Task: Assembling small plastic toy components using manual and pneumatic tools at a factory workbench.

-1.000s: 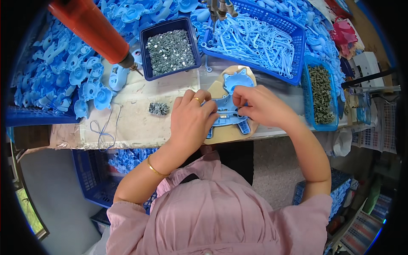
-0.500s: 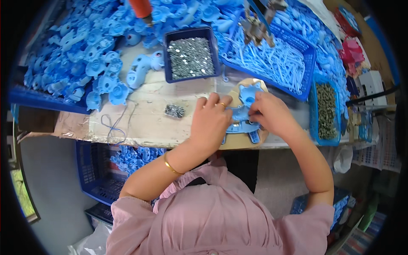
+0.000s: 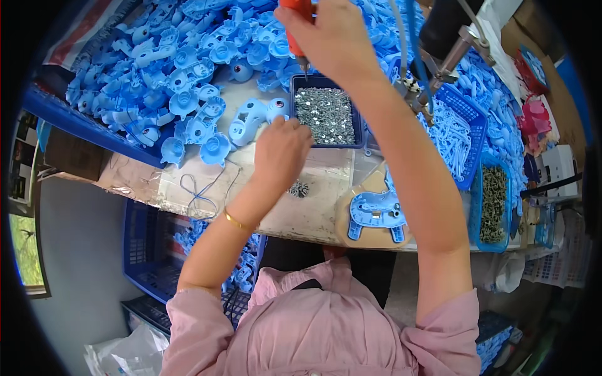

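Observation:
My right hand [image 3: 335, 37] is raised at the top, wrapped round an orange electric screwdriver [image 3: 295, 44] whose tip points down over a dark blue tray of small screws [image 3: 325, 119]. At that tray's left edge is my left hand [image 3: 282, 150], its fingers curled and the tips hidden. Just beyond those fingers lies a light blue plastic shell [image 3: 248, 122] with a rounded, eye-marked end. A light blue plastic body part [image 3: 376, 210] rests in a tan holder [image 3: 348, 235] at the table's front edge. My right forearm covers part of it.
Many blue plastic parts [image 3: 182, 62] are heaped at the back left. On the right stand a blue basket of long thin light blue pieces [image 3: 451, 135] and a tray of brownish screws [image 3: 493, 207]. A small pile of screws [image 3: 298, 189] lies near my left wrist. A metal fixture [image 3: 445, 69] overhangs the table.
Both hands have left the part in the holder. My right hand has risen and taken hold of the screwdriver; my left has moved left to the screw tray's edge. The view has shifted.

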`<state>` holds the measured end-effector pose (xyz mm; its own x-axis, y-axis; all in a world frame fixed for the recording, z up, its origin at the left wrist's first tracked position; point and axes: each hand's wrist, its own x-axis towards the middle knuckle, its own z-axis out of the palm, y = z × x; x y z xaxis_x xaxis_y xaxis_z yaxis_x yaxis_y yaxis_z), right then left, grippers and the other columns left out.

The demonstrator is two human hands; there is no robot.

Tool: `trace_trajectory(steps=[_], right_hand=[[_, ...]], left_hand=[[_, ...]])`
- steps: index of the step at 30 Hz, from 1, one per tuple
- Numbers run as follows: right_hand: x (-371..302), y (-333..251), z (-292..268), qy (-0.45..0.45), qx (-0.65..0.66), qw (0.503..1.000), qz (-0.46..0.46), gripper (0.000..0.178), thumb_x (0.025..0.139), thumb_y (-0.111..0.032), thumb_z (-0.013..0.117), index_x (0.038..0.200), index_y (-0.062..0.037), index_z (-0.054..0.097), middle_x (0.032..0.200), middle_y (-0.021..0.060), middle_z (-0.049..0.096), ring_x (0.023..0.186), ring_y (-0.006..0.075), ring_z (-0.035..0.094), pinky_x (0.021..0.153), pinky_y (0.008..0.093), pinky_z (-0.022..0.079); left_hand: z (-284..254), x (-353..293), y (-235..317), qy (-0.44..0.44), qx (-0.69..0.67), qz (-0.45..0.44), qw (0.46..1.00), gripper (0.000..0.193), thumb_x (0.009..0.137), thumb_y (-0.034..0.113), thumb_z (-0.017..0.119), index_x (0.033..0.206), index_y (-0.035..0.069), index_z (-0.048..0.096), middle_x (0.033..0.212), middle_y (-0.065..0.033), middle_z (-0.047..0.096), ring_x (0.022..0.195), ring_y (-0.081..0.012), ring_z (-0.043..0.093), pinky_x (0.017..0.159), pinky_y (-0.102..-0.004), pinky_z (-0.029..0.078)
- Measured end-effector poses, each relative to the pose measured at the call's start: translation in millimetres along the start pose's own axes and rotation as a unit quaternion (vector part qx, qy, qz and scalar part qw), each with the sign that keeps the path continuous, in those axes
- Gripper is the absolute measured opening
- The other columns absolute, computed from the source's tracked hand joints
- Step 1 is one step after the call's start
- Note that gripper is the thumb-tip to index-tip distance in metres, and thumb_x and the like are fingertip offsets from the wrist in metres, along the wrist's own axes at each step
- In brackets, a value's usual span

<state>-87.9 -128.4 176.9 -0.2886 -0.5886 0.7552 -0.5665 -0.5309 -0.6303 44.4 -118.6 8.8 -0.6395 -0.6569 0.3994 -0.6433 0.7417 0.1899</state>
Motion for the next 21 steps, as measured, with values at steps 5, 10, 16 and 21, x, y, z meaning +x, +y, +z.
trace_trajectory(steps=[5, 10, 16, 21], right_hand=[[-19.2, 19.8, -20.4, -0.174, 0.079, 0.968, 0.163, 0.051, 0.085, -0.011, 0.075, 0.130, 0.0018, 0.056, 0.098, 0.0095, 0.068, 0.085, 0.0167, 0.068, 0.079, 0.0325, 0.055], [-52.5, 30.8, -35.4, -0.167, 0.067, 0.974, 0.135, 0.040, 0.086, -0.022, 0.079, 0.117, -0.0037, 0.061, 0.101, 0.0024, 0.067, 0.093, 0.0095, 0.064, 0.083, 0.0289, 0.053], [-65.6, 34.0, -56.4, -0.158, 0.110, 0.971, 0.143, 0.046, 0.083, -0.025, 0.080, 0.121, -0.0055, 0.061, 0.101, 0.0044, 0.063, 0.085, 0.0138, 0.067, 0.075, 0.0290, 0.056], [-68.2, 35.7, -66.1, -0.185, 0.127, 0.963, 0.147, 0.047, 0.088, -0.024, 0.078, 0.126, -0.0060, 0.058, 0.097, 0.0028, 0.064, 0.084, 0.0120, 0.065, 0.074, 0.0281, 0.055]], left_hand=[[12.5, 32.9, -22.4, -0.038, 0.048, 0.041, 0.997, 0.020, 0.073, 0.032, 0.081, 0.075, 0.014, 0.074, 0.088, -0.0048, 0.064, 0.099, -0.0259, 0.057, 0.081, -0.0401, 0.046], [32.5, 45.4, -28.9, -0.060, 0.061, 0.092, 0.992, 0.018, 0.075, 0.033, 0.077, 0.074, 0.015, 0.075, 0.084, -0.0034, 0.069, 0.096, -0.0237, 0.060, 0.081, -0.0394, 0.043], [25.5, 44.8, -19.2, -0.070, 0.043, 0.076, 0.994, 0.011, 0.083, 0.024, 0.068, 0.082, 0.016, 0.075, 0.079, -0.0019, 0.069, 0.088, -0.0240, 0.062, 0.077, -0.0412, 0.046], [25.2, 36.7, -17.3, -0.035, 0.002, 0.108, 0.994, 0.010, 0.085, 0.021, 0.068, 0.090, 0.015, 0.073, 0.079, -0.0032, 0.068, 0.082, -0.0267, 0.064, 0.073, -0.0429, 0.050]])
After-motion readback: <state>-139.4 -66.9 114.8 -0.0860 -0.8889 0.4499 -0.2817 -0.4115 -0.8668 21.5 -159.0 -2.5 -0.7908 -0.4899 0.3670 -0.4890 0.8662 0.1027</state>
